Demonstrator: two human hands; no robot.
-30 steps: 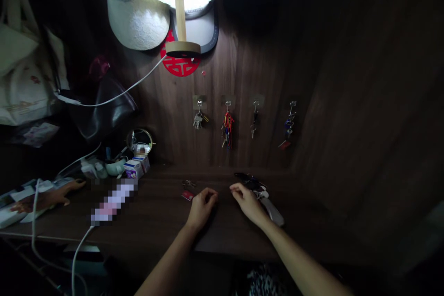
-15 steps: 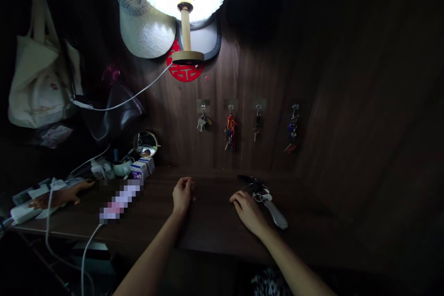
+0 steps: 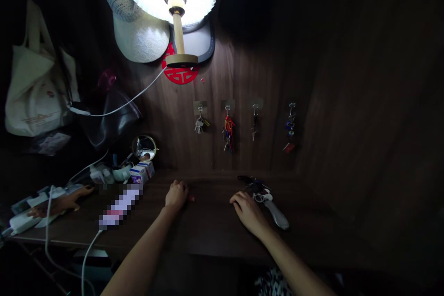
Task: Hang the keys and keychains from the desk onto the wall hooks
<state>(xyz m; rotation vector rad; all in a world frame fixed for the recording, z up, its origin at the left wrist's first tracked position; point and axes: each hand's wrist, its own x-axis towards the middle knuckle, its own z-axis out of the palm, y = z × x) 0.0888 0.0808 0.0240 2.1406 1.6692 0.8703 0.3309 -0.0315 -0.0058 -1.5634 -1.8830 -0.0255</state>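
My left hand point(image 3: 176, 195) rests back-up on the dark wooden desk, its fingers curled under; whether they hold anything is hidden. A small red thing point(image 3: 191, 198), too small to name, lies just right of it. My right hand point(image 3: 247, 210) lies palm down with loosely bent fingers, holding nothing that shows. Beside its fingers is a dark key bunch point(image 3: 255, 187) with rings, and a long silver-grey piece point(image 3: 277, 215) extends from it toward me.
Four wall hooks bear keys point(image 3: 199, 125), a red-corded bunch point(image 3: 228, 132) and more. Above glows a lamp point(image 3: 178, 32) near caps point(image 3: 142, 39). At left are a tote bag point(image 3: 36, 88), round mirror point(image 3: 144, 148), small boxes point(image 3: 141, 172), a blurred-out device point(image 3: 121, 208) and cables.
My left hand has moved slightly left and turned back-up, baring the small red thing beside it. My right hand stays by the key bunch. The view has shifted a little.
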